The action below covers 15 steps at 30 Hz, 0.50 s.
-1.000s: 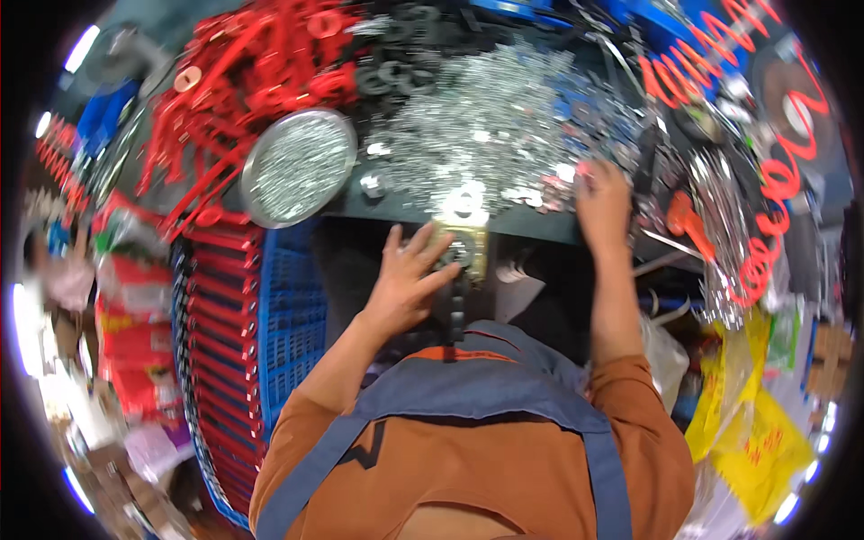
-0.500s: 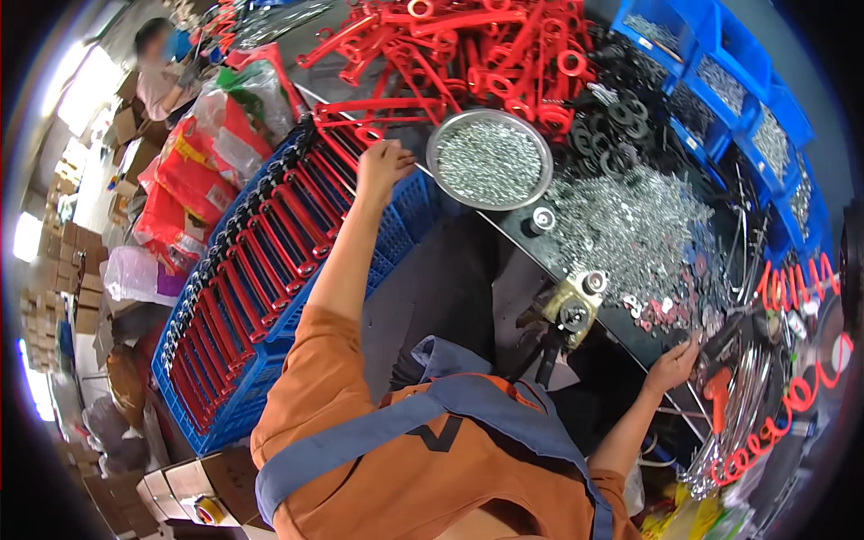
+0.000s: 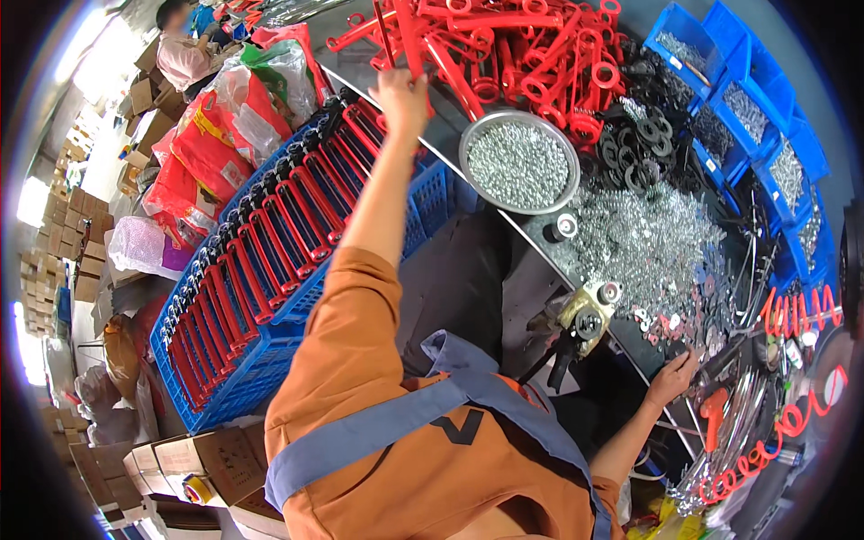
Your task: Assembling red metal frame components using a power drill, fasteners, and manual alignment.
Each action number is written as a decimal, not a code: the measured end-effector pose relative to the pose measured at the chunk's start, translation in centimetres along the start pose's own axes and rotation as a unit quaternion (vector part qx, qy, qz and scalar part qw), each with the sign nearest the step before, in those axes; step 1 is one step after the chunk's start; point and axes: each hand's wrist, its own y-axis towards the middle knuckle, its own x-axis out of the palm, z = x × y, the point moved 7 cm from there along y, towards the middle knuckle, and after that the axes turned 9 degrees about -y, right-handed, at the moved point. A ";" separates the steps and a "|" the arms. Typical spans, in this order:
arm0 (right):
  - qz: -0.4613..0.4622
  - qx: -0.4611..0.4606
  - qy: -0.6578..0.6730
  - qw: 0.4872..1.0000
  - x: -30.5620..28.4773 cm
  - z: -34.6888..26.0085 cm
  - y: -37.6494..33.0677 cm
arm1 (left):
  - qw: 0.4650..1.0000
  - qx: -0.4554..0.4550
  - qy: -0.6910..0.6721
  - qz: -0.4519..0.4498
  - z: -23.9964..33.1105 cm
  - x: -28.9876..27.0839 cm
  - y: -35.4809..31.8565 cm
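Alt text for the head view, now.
A person's left hand is at a long red part by a red heap; the right hand is near loose metal pieces. A bowl of silvery pieces and a blue crate of red parts are nearby.

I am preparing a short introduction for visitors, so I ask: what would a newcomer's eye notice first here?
Probably the tangled pile of red parts at the top, on the bench. Next may come the blue crate at left, with red parts lined up in it, then the heap of small silvery pieces right of centre, beside a round dish.
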 end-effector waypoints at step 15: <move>-0.045 -0.065 0.047 0.996 -1.1 -3.2 1.3 | 0.692 -0.047 -0.617 -0.372 23.8 -7.8 -10.2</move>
